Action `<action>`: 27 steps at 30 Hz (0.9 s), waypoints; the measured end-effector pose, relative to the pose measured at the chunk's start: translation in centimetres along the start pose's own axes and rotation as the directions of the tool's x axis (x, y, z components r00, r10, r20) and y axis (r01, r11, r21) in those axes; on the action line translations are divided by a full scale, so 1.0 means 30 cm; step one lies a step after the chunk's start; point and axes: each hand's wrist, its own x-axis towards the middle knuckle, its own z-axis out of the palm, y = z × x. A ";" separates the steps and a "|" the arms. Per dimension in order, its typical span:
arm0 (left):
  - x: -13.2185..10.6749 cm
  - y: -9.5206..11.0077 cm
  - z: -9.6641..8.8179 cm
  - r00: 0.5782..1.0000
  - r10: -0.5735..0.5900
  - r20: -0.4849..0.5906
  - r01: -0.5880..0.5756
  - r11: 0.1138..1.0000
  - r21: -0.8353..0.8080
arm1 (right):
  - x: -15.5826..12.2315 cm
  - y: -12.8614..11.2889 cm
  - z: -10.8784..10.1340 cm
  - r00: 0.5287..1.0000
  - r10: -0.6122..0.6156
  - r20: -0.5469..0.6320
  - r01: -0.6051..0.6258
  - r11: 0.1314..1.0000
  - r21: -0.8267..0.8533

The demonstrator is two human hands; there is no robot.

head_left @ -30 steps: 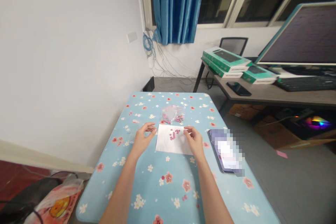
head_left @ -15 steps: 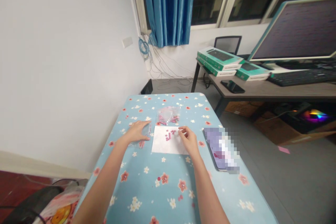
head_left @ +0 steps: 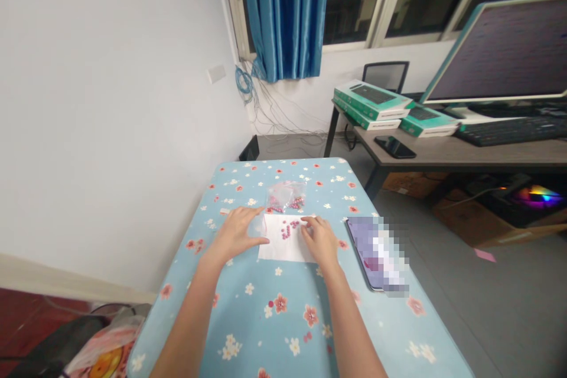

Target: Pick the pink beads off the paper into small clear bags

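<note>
My left hand (head_left: 239, 231) is at the left edge of a white sheet of paper (head_left: 270, 251). Its thumb and fingers hold a clear plastic bag (head_left: 257, 225), which overlaps the sheet's edge. Small pinkish-red beads (head_left: 286, 232) lie loosely grouped on the paper. My right hand (head_left: 322, 240) rests over the paper's right side, fingers curled beside the beads; whatever its fingertips pinch is hidden. Beyond the paper lies another clear bag (head_left: 286, 196) with more pink beads inside.
The table (head_left: 252, 331) wears a blue flowered cover, with a few stray red beads (head_left: 270, 304) near its front. A phone (head_left: 370, 260), partly pixelated, lies at the right edge. To the right stands a desk (head_left: 425, 153) with green keyboard boxes (head_left: 372, 100) and a monitor (head_left: 500, 53).
My left hand has moved right with the clear bag, up to the paper's left edge. My right hand has stayed close to the beads with its fingers curled.
</note>
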 end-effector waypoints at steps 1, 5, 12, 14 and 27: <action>-0.011 0.025 0.010 0.999 0.014 -0.032 -0.015 1.000 -0.027 | 0.001 0.002 0.004 1.000 -0.019 -0.004 0.019 0.999 -0.026; -0.041 0.080 0.089 0.994 -0.025 -0.110 0.013 0.993 -0.115 | 0.007 0.013 0.021 0.998 -0.054 -0.037 0.050 0.994 -0.100; -0.072 0.076 0.196 0.970 -0.075 -0.230 0.038 0.986 -0.161 | 0.017 0.008 0.046 0.993 -0.063 -0.098 0.049 0.989 -0.139; -0.079 0.071 0.201 0.961 -0.081 -0.264 0.039 0.986 -0.160 | 0.018 0.008 0.054 0.993 -0.071 -0.099 0.058 0.989 -0.136; -0.082 0.086 0.222 0.967 -0.134 -0.217 0.099 0.981 -0.164 | 0.020 0.025 0.058 0.994 -0.063 -0.093 0.054 0.994 -0.096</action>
